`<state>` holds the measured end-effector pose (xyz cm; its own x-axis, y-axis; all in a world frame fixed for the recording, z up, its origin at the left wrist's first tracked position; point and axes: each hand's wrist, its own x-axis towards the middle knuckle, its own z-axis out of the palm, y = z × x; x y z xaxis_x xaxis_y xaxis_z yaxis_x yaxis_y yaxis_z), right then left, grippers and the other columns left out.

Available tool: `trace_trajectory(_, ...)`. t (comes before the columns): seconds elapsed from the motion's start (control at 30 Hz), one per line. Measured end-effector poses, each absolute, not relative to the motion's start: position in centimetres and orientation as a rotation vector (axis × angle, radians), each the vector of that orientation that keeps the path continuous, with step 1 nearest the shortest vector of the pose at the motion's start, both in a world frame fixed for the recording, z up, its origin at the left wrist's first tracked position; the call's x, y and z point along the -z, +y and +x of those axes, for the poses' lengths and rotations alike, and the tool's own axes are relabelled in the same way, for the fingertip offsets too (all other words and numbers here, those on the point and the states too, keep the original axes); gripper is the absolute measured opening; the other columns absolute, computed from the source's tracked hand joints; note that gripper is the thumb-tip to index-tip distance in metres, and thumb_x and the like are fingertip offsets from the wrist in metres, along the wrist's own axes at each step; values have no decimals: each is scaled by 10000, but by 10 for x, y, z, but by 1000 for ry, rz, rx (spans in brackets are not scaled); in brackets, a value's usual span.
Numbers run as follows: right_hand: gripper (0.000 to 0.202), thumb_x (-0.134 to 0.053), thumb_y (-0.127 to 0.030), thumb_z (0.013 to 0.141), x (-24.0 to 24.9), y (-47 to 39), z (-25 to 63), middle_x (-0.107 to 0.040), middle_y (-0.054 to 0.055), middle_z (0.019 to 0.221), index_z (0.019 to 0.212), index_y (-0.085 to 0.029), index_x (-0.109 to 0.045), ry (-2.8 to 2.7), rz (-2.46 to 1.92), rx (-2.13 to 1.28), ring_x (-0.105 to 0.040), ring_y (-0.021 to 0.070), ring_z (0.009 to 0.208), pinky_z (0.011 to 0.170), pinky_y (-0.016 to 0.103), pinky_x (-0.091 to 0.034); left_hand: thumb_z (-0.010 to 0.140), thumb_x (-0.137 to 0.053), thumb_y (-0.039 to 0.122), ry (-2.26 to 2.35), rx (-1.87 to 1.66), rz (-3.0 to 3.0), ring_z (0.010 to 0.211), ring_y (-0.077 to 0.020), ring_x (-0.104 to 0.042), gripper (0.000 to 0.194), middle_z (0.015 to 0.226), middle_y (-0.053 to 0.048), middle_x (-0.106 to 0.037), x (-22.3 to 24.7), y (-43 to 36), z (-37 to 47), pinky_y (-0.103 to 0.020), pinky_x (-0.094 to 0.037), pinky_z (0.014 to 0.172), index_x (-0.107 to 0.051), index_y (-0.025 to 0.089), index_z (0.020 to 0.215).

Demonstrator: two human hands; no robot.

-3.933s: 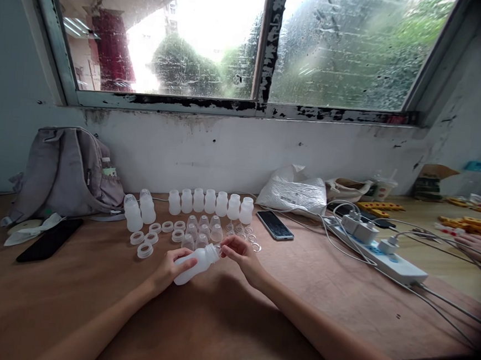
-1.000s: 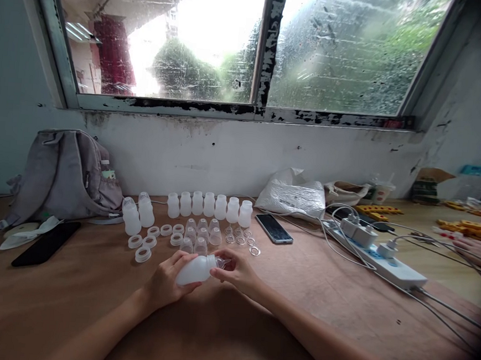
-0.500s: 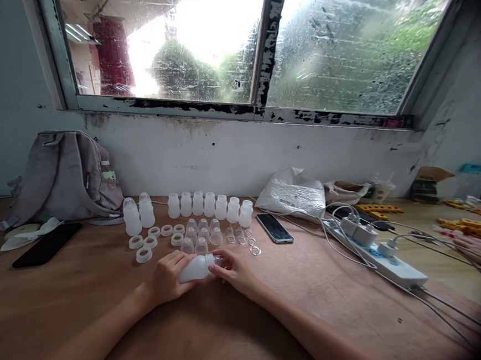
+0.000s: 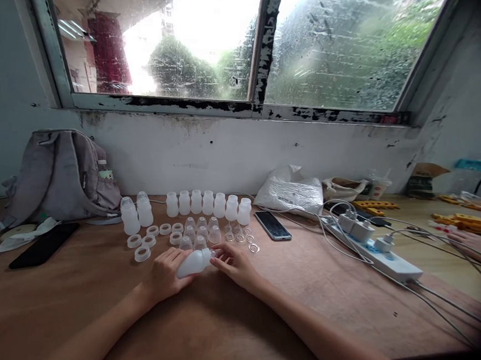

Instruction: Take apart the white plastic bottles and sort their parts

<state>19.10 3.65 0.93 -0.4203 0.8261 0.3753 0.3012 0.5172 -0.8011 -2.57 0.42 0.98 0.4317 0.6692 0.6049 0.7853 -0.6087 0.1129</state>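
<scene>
The milky bottle is held low over the desk, near its middle, and it is tilted, with the neck directed to about two o'clock. Its body is wrapped by the left hand, so this grip is closed around it. By the right hand the mouth of the bottle is reached with bent fingertips, and the grip there is narrow; whether a small part is pinched in it cannot be told, because the place is covered by the fingers.

At twelve o'clock from the milky bottle, the clear caps are grouped, and behind them seven open bottles are stood in a row. At ten o'clock the white rings are laid, with two capped bottles placed upright behind. Toward one o'clock, the clear round parts are spread; at two o'clock, the phone is seen. Near three o'clock, a white power strip is laid with plugs inserted.
</scene>
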Motion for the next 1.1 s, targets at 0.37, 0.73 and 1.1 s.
trace_trajectory(0.37,172,-476,-339,785,-5,46,198,-535,-13,621,748,-178,-527,-1865,-1042,-676,-496,95,531,502,215,-411,713,-545,399,-1342,905,-2506,837,-225,-541,405,910,-69,-595,-10,5,-28,-330,-450,716,-528,184,1055)
trace_trajectory(0.73,183,-451,-249,796,-6,94,198,-540,45,891,965,-196,-497,-2055,-1043,-275,-507,101,579,601,251,-427,716,-551,386,-1464,884,-2444,841,-211,-549,384,922,-53,-595,-4,18,-32,-303,-462,702,-519,194,1047)
trace_trajectory(1.1,231,-490,-153,747,-16,121,211,-572,57,863,974,-185,-525,-2220,-1002,-369,-543,146,686,654,280,-426,720,-551,376,-1367,832,-2516,819,-201,-556,403,909,-58,-593,-8,16,-26,-295,-465,696,-520,175,1068)
